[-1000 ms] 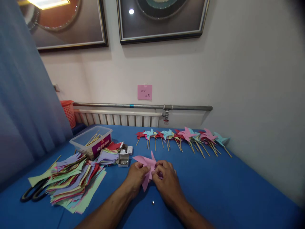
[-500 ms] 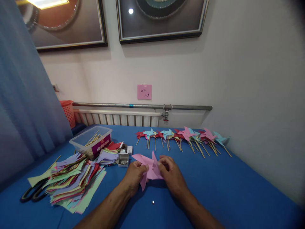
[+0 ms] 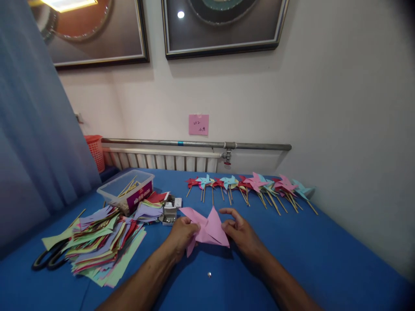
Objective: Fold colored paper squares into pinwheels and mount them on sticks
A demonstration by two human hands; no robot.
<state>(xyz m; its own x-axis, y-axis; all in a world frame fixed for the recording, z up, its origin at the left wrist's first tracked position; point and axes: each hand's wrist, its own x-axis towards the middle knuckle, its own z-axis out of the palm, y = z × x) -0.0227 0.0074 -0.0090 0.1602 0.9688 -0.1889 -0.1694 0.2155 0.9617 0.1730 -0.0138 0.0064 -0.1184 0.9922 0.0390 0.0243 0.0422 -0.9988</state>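
Note:
A pink paper pinwheel (image 3: 207,229) is held above the blue table by my left hand (image 3: 181,237), its thumb on top of the paper and the other fingers underneath. Beside the right blade is my right hand (image 3: 241,233), with the index finger raised and the fingers apart. Its thumb tip is at the paper's edge; whether it touches I cannot tell. A small shiny metal pin (image 3: 209,274) lies on the table below the pinwheel.
Finished pinwheels (image 3: 256,182) on sticks lie in a row at the back right. To the left are a paper stack (image 3: 100,248), black-handled scissors (image 3: 50,259), a plastic box (image 3: 129,190) with sticks, and small boxes of pins (image 3: 169,216). A curtain (image 3: 35,116) hangs at far left.
The pinwheel's right blade has spread outward, covering its middle. My right hand has moved slightly right and its index finger has lifted away. My left hand keeps its hold.

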